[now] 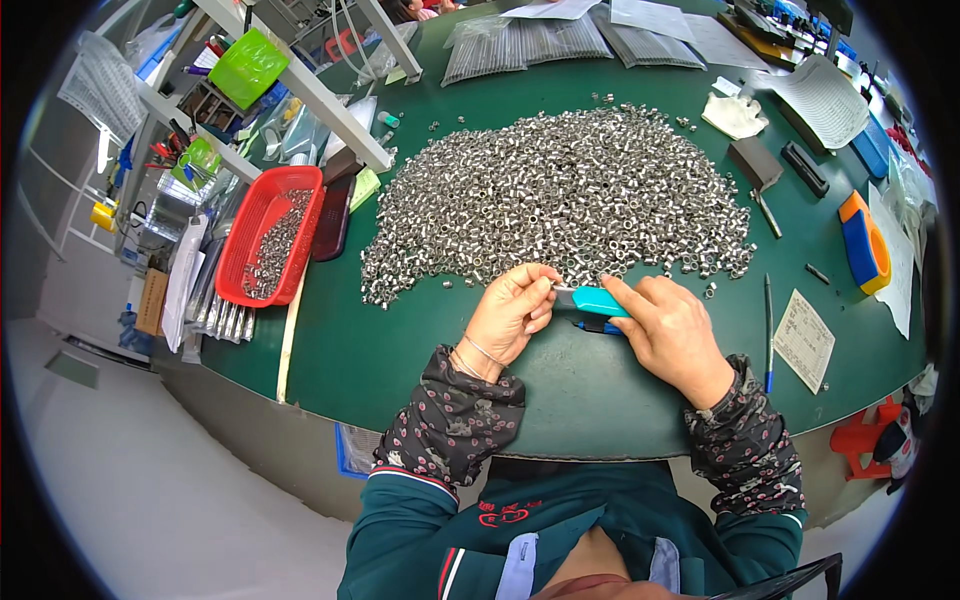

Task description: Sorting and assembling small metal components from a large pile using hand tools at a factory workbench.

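My left hand (508, 312) is closed in a pinch at the near edge of a wide pile of small silvery metal rings (560, 190). Whatever sits between its fingertips is too small to make out. My right hand (672, 332) grips a teal-handled knife (598, 302), its index finger laid along the handle. The knife's grey blade points left and meets the fingertips of my left hand. Below the handle, a blue and black object (598, 327) lies on the green table (600, 400), partly hidden by my right hand.
Left of the pile, a red basket (231, 270) holds more rings beside a wooden strip (291, 345). On the right are a pen (769, 335), a paper slip (804, 341), an orange and blue tape roll (866, 243) and a white glove (735, 116). Bundled clear tubes (485, 55) lie at the back.
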`<action>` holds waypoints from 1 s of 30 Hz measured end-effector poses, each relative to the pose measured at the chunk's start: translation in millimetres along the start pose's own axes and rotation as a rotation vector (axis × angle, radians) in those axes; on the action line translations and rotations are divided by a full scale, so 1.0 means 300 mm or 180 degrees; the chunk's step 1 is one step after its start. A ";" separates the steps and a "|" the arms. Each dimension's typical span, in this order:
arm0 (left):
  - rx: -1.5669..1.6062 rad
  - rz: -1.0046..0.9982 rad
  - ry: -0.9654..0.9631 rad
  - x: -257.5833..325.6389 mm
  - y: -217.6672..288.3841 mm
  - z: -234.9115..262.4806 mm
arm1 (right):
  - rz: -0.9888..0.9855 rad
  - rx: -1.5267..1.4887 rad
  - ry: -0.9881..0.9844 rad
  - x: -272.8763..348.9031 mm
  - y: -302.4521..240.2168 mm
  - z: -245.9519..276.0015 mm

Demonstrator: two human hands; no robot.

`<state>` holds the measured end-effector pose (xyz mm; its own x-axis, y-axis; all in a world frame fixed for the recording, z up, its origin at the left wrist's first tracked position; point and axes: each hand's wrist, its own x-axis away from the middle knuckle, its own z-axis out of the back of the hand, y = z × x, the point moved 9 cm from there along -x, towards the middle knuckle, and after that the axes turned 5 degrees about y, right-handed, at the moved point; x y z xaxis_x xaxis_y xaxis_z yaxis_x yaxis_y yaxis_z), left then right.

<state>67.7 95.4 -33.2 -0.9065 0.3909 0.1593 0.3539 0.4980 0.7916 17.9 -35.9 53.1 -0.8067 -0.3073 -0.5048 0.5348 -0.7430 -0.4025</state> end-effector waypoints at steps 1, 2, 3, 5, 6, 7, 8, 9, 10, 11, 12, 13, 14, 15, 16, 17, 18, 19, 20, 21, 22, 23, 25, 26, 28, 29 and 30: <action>0.0007 -0.0001 -0.0010 -0.001 0.000 0.000 | 0.0033 0.0075 0.0069 0.000 -0.003 0.005; 0.0009 0.0001 -0.0009 -0.001 0.000 0.001 | 0.0032 0.0074 0.0066 0.000 -0.002 0.003; -0.0009 0.0010 0.0011 -0.001 -0.001 0.004 | 0.0072 0.0130 0.0097 0.000 -0.005 0.005; -0.0027 0.0021 0.0032 0.000 -0.001 0.005 | 0.0111 0.0186 0.0126 0.000 -0.006 0.005; -0.0050 0.0046 0.0056 0.000 -0.002 0.005 | 0.0160 0.0210 0.0166 0.000 -0.008 0.007; -0.0074 0.0072 0.0081 -0.001 -0.003 0.007 | 0.0210 0.0233 0.0207 0.000 -0.011 0.009; -0.0074 0.0073 0.0081 -0.001 -0.002 0.005 | 0.0209 0.0232 0.0206 -0.001 -0.010 0.009; -0.0088 0.0093 0.0082 0.000 -0.002 0.004 | 0.0242 0.0277 0.0226 -0.002 -0.013 0.010; -0.0102 0.0111 0.0083 0.000 -0.003 0.003 | 0.0278 0.0322 0.0247 -0.003 -0.016 0.012; -0.0102 0.0111 0.0084 0.000 -0.004 0.007 | 0.0278 0.0321 0.0246 -0.004 -0.016 0.013; -0.0083 0.0114 0.0059 -0.002 -0.006 0.012 | 0.0297 0.0334 0.0269 -0.005 -0.018 0.016; -0.0064 0.0118 0.0032 -0.002 -0.007 0.013 | 0.0315 0.0347 0.0291 -0.006 -0.019 0.018; -0.0065 0.0118 0.0031 -0.002 -0.005 0.013 | 0.0316 0.0347 0.0292 -0.007 -0.019 0.019; -0.0095 0.0125 0.0043 -0.001 -0.005 0.012 | 0.0337 0.0388 0.0304 -0.008 -0.020 0.020; -0.0124 0.0132 0.0054 -0.001 -0.004 0.012 | 0.0358 0.0430 0.0317 -0.008 -0.022 0.022; -0.0125 0.0130 0.0054 0.000 -0.004 0.012 | 0.0359 0.0431 0.0319 -0.008 -0.023 0.023; -0.0131 0.0133 0.0053 0.000 -0.004 0.012 | 0.0375 0.0478 0.0323 -0.009 -0.025 0.024; -0.0135 0.0141 0.0053 -0.002 -0.006 0.013 | 0.0388 0.0526 0.0324 -0.008 -0.024 0.022; -0.0134 0.0142 0.0052 -0.003 -0.006 0.010 | 0.0386 0.0527 0.0323 -0.009 -0.022 0.022; -0.0137 0.0196 0.0092 -0.003 -0.010 0.008 | 0.0423 0.0590 0.0339 -0.010 -0.023 0.025; -0.0143 0.0239 0.0138 -0.001 -0.011 0.009 | 0.0469 0.0647 0.0358 -0.012 -0.027 0.029; -0.0145 0.0231 0.0143 -0.002 -0.011 0.009 | 0.0478 0.0643 0.0361 -0.014 -0.026 0.033; -0.0030 0.0175 0.0206 -0.003 -0.007 0.019 | 0.0441 0.0500 0.0555 -0.017 -0.020 0.059; -0.0031 0.0159 0.0218 -0.002 -0.002 0.025 | 0.0439 0.0385 0.0580 -0.017 -0.021 0.064; 0.0121 0.0001 0.0263 -0.005 0.019 0.038 | 0.0516 0.0256 0.0365 -0.011 -0.045 0.059; 0.0121 -0.0007 0.0264 -0.008 0.021 0.040 | 0.0573 0.0138 0.0148 -0.005 -0.057 0.044; 0.0186 0.0018 0.0191 -0.010 0.020 0.036 | 0.0767 0.0131 0.0148 0.003 -0.077 0.033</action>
<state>75.1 105.7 -35.3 -0.9161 0.3475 0.2001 0.3702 0.5410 0.7551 2.2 -25.0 69.6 -0.6441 -0.4516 -0.6174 0.6990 -0.6754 -0.2352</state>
